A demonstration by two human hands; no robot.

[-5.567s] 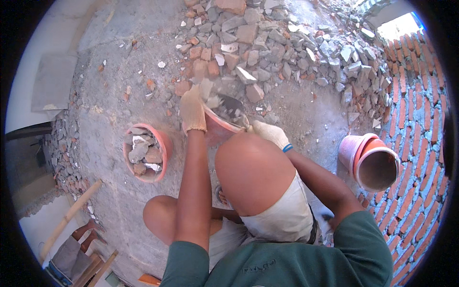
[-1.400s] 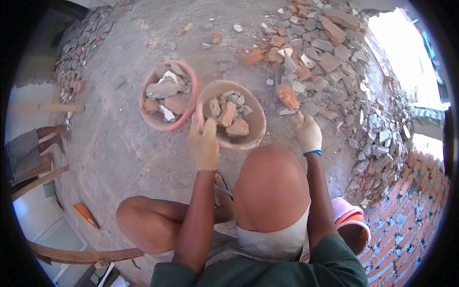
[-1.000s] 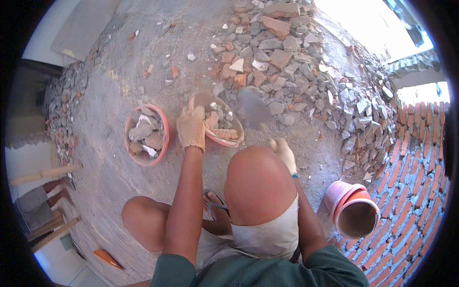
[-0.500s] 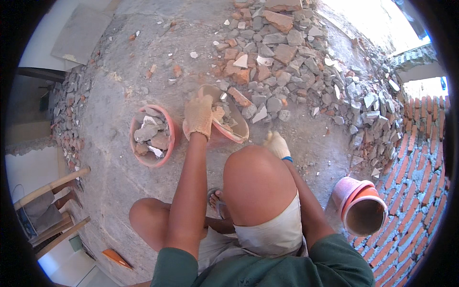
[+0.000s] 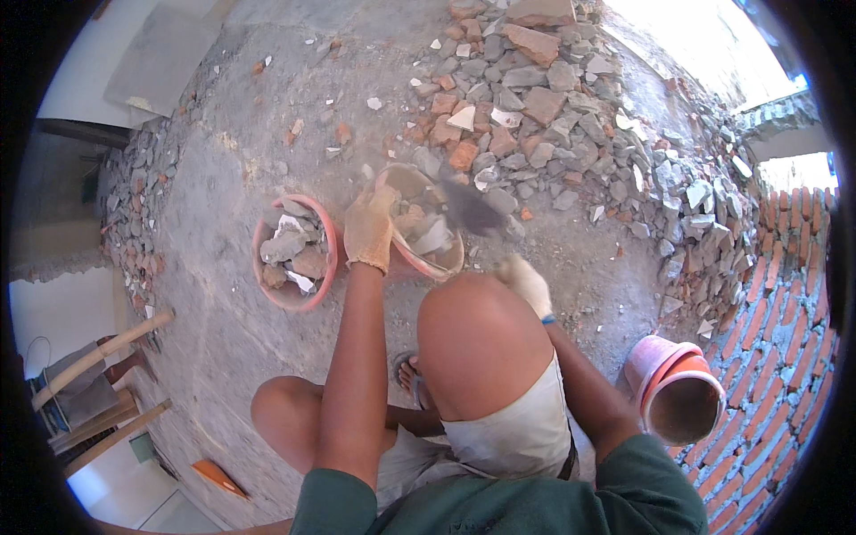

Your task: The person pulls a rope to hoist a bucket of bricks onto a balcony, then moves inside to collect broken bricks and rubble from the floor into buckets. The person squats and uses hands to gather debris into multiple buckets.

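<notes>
My left hand point(image 5: 368, 230), in a dusty knitted glove, grips the rim of a tilted reddish bucket point(image 5: 453, 265). Its mouth faces the rubble, and broken chunks point(image 5: 426, 225) lie inside, partly blurred. Across the mouth's right edge is a dark, flat tool blade point(image 5: 474, 210), smeared by motion. My gloved right hand point(image 5: 526, 283) is closed just beyond my raised knee, close to the blade; the knee and blur hide the tool's handle. Left of my left hand stands a second reddish bucket point(image 5: 332, 267), filled with grey and white rubble point(image 5: 290, 247).
A heap of broken brick and concrete point(image 5: 535, 107) spreads ahead and to the right. Nested buckets point(image 5: 655, 361) lie tipped at the right, beside a brick wall point(image 5: 767, 357). Wooden poles point(image 5: 107, 357) and a person's limb point(image 5: 129, 361) show at the left. Scattered debris dots the concrete floor point(image 5: 232, 339).
The dark blade has come into sight at the tilted bucket's mouth, and the rubble inside has shifted. My right hand has moved slightly nearer me; my left hand keeps its hold on the rim.
</notes>
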